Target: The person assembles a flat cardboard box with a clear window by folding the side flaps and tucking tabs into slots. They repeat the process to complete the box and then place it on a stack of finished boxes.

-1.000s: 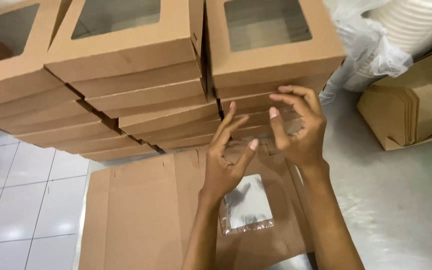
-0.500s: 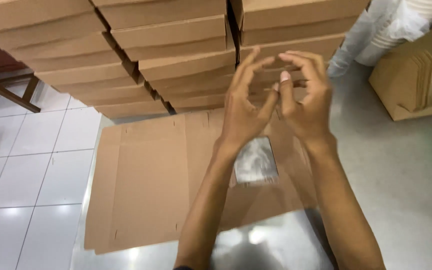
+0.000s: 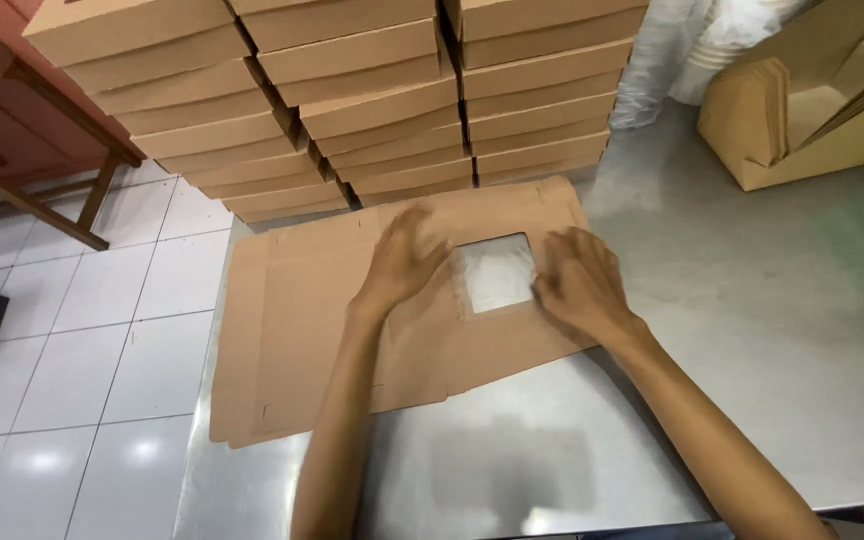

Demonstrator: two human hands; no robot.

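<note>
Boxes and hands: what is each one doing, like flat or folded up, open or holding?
Flat box: unfolded, lying on the table.
Window: see-through, uncovered.
Stacked boxes: folded, closed, piled up.
Left hand: open, pressing the flat box.
Right hand: open, pressing beside the window.

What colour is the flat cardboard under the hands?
Plain brown, with a clear see-through window in the middle. The flat cardboard shows best in the head view.

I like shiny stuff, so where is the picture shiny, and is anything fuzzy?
Head view: the steel table shines with soft glare near the bottom edge; bright spots glint on the white floor tiles; the left hand and right hand look slightly blurred on the flat cardboard sheet; its clear window looks hazy.
</note>
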